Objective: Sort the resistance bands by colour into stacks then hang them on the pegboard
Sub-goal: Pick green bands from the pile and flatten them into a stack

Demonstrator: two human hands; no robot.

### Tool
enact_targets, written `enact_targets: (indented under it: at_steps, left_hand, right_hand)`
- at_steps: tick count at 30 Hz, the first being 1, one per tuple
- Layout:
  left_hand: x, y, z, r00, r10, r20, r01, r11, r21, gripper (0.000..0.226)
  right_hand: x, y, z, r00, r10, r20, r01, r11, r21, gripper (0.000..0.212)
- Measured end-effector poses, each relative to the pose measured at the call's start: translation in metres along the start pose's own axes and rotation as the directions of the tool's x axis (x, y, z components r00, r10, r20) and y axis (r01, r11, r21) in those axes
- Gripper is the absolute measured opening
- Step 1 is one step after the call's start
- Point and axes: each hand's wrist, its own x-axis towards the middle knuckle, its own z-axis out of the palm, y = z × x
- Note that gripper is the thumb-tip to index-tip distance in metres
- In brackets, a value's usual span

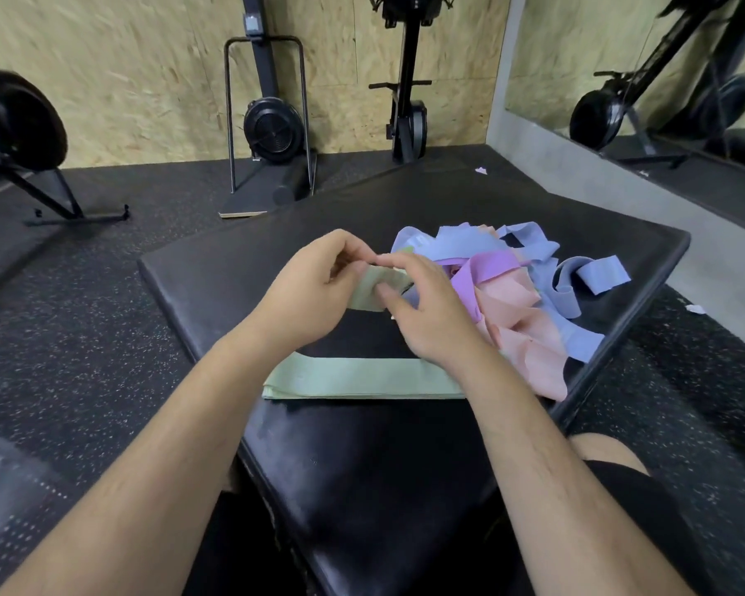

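Observation:
A pale green band (367,290) is held above the black padded box (241,268), pinched by both my left hand (315,290) and my right hand (422,307). Below my hands a flat stack of green bands (362,380) lies on the box. To the right sits a tangled heap: blue bands (461,247), a purple band (487,268) and pink bands (525,337). One blue loop (603,273) lies apart at the heap's right edge. No pegboard is in view.
The box stands on speckled black rubber floor (104,337). Black exercise machines (272,122) stand against the plywood wall behind. A mirror (663,79) fills the right wall. My knee (603,453) shows at the box's right side.

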Motion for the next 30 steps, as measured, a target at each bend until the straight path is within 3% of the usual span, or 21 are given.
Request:
enact_targets:
  at_steps: [3,6,9,12,14,18,23,26,30]
  left_hand:
    - [0.003,0.010,-0.009,0.998,-0.013,-0.069,0.009,0.998,-0.066,0.015]
    - [0.006,0.027,-0.024,0.992,-0.032,-0.118,0.011,0.985,-0.175,0.015]
    - [0.010,0.049,-0.042,0.983,0.009,-0.184,-0.039,0.986,-0.162,0.010]
    - [0.015,0.071,-0.062,0.963,0.023,-0.268,-0.080,0.975,-0.205,0.004]
    - [0.016,0.085,-0.073,0.957,0.014,-0.290,-0.095,0.959,-0.269,0.004]
    - [0.005,0.102,-0.084,0.973,-0.017,-0.231,-0.069,0.931,-0.359,0.006]
    - [-0.025,0.092,-0.075,0.994,-0.061,-0.086,0.025,0.931,-0.365,0.010]
    - [-0.045,0.079,-0.063,0.995,-0.097,-0.015,0.083,0.914,-0.398,0.016]
    - [-0.071,0.055,-0.037,0.979,-0.201,-0.044,0.168,0.902,-0.399,0.011]
  right_hand:
    - [0.013,-0.021,-0.013,0.997,0.050,0.056,-0.054,0.996,0.069,0.001]
    - [0.023,-0.046,-0.025,1.000,-0.026,-0.006,0.027,0.994,0.106,0.010]
    - [0.030,-0.073,-0.037,0.992,-0.105,-0.067,0.115,0.977,0.181,0.012]
    - [0.034,-0.093,-0.053,0.988,-0.150,-0.038,0.154,0.941,0.300,0.003]
    - [0.033,-0.105,-0.066,0.986,-0.167,0.010,0.150,0.906,0.395,0.010]
    - [0.021,-0.122,-0.085,0.977,-0.164,0.135,0.091,0.896,0.435,0.016]
    - [-0.006,-0.126,-0.087,0.974,-0.097,0.203,0.035,0.958,0.286,0.016]
    - [-0.026,-0.116,-0.078,0.956,-0.014,0.292,-0.066,0.963,0.263,0.023]
    - [-0.049,-0.096,-0.071,0.899,0.096,0.428,-0.226,0.937,0.265,0.021]
